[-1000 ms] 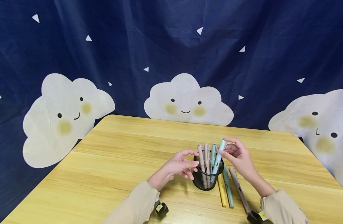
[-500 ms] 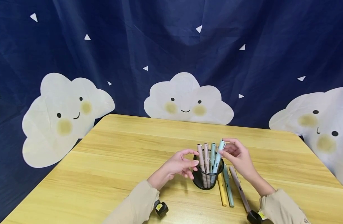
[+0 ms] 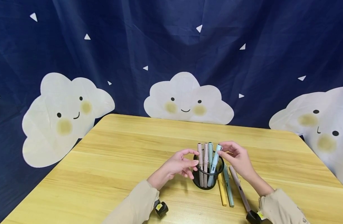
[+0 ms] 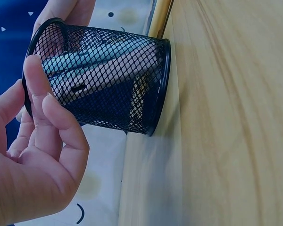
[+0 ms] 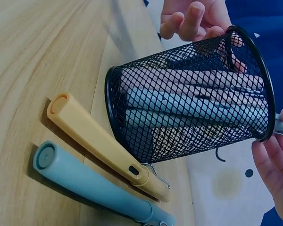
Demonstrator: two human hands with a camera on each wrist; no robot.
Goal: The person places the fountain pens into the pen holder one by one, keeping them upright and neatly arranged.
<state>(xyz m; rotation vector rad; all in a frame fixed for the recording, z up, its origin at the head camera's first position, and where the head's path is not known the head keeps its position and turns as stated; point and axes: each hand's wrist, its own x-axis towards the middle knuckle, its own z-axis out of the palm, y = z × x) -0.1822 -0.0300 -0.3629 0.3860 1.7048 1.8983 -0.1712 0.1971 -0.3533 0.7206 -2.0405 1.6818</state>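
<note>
The right hand pinches the top of a light blue pen between thumb and fingertips, the pen standing tilted inside the black mesh pen holder on the wooden table. The step in hand looks like the seating of this pen in the cup; its lower end is already inside, so the next move would probably call for loosening the pinch and letting it lean against the rim without knocking the others.

The left hand hovers just beside the holder's left wall, fingers loosely curled and gripping nothing; in the left wrist view its fingertips lie close to the mesh, and contact cannot be confirmed.

Counted: four pens stand in the holder, two pale pink, one green and the light blue one. Three more lie flat on the table just right of the holder: a yellow pen, a teal pen and a mauve pen. There is one holder.
</note>
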